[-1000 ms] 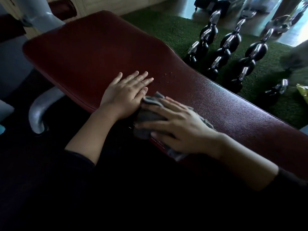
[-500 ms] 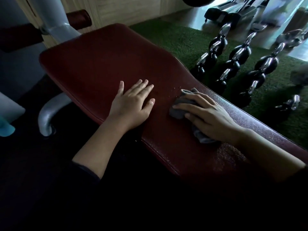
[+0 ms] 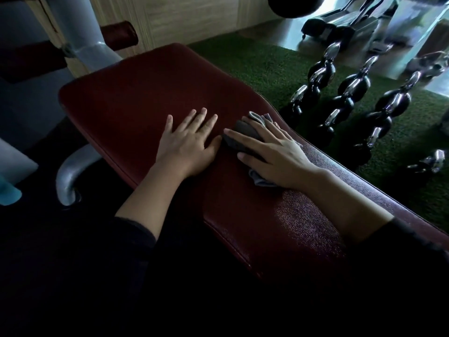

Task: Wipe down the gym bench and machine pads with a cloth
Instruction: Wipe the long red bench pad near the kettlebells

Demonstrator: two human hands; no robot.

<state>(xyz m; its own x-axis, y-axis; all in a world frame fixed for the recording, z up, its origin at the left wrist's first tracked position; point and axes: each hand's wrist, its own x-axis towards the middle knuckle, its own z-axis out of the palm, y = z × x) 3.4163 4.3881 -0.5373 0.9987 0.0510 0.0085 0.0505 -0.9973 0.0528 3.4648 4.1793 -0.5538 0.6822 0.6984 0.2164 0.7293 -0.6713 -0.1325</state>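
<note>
A dark red padded gym bench [image 3: 136,98] runs from the upper left toward the lower right. My left hand [image 3: 188,142] lies flat on the pad with fingers spread, holding nothing. Just to its right, my right hand [image 3: 272,154] presses a grey cloth [image 3: 243,135] onto the pad near the far edge. The cloth sticks out past the fingertips and below the palm; most of it is hidden under the hand. Both forearms are bare below dark sleeves.
A grey metal frame post [image 3: 80,37] and curved leg [image 3: 70,173] stand left of the bench. A red roller pad [image 3: 119,35] sits behind. Rows of black and chrome dumbbells [image 3: 347,93] stand on green turf [image 3: 255,64] to the right. A teal object [image 3: 8,195] is at far left.
My right hand slid the cloth from the near edge across the pad toward the far edge, then left beside my left hand. My left hand stayed flat. The view shifted.
</note>
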